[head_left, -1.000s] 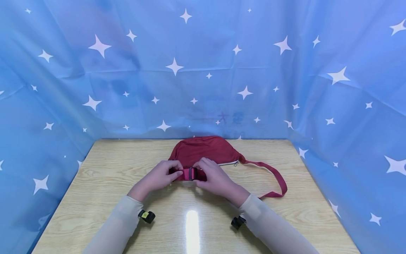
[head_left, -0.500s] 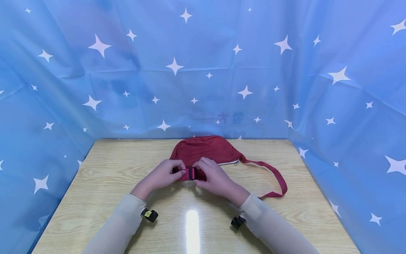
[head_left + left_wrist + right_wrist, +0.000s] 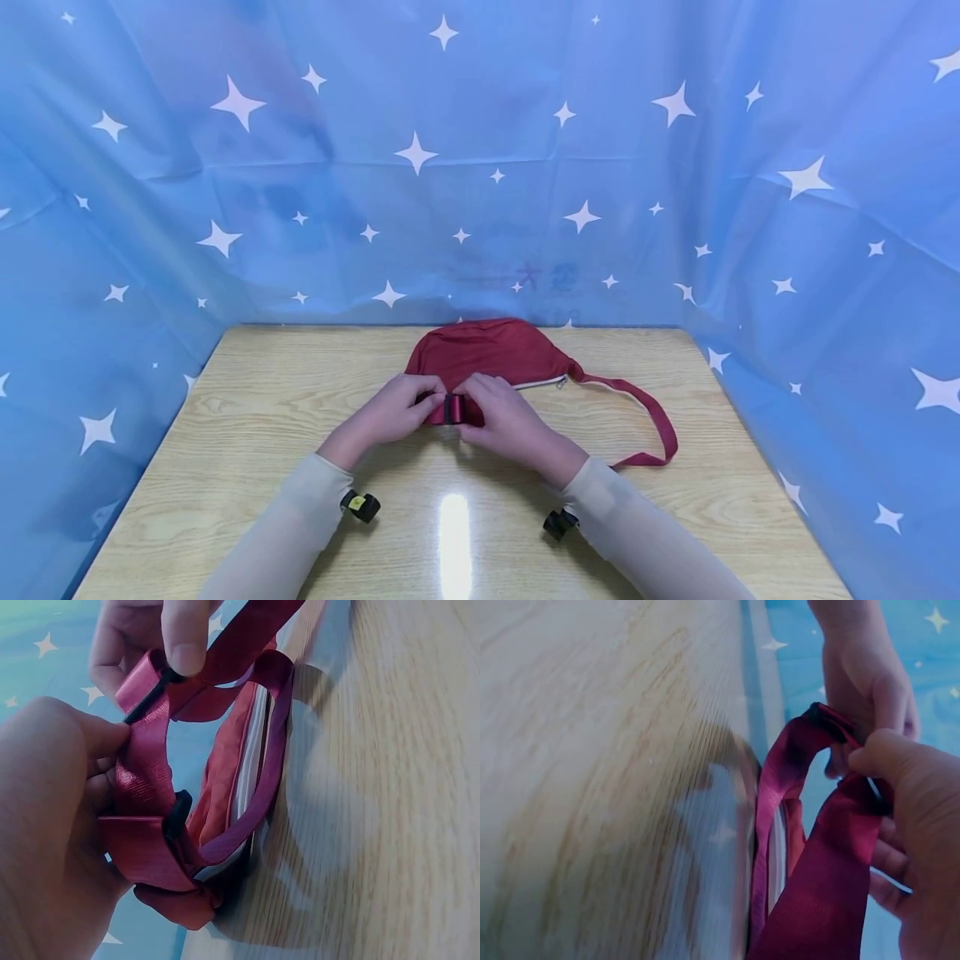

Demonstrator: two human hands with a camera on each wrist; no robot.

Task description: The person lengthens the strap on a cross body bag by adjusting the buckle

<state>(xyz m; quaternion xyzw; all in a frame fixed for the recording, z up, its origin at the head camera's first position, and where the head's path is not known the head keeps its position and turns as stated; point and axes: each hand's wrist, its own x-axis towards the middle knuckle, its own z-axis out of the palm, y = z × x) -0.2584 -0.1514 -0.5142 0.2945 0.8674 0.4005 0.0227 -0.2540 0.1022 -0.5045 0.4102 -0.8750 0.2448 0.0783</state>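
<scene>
A dark red waist bag (image 3: 487, 350) lies at the back of the table, its pale zipper (image 3: 542, 384) along the near side. In front of it, both hands hold the bag's red strap (image 3: 817, 877) at a dark slider buckle (image 3: 449, 409). My left hand (image 3: 390, 410) pinches the strap just left of the buckle, the thumb against the webbing. From the other side, my right hand (image 3: 512, 423) pinches the strap at the buckle's right edge. In the left wrist view the strap bends in loops, and a second dark buckle piece (image 3: 178, 815) shows lower down.
The strap's long loop (image 3: 660, 421) curves over the wood-grain table (image 3: 255, 400) to the right of the bag. Blue star-printed cloth (image 3: 480, 208) hangs behind and at both sides. A bright light reflection (image 3: 455, 542) shows on the near tabletop.
My left hand has slid a little to the right along the strap, closer to the buckle and the right hand. The right hand and the bag have hardly moved.
</scene>
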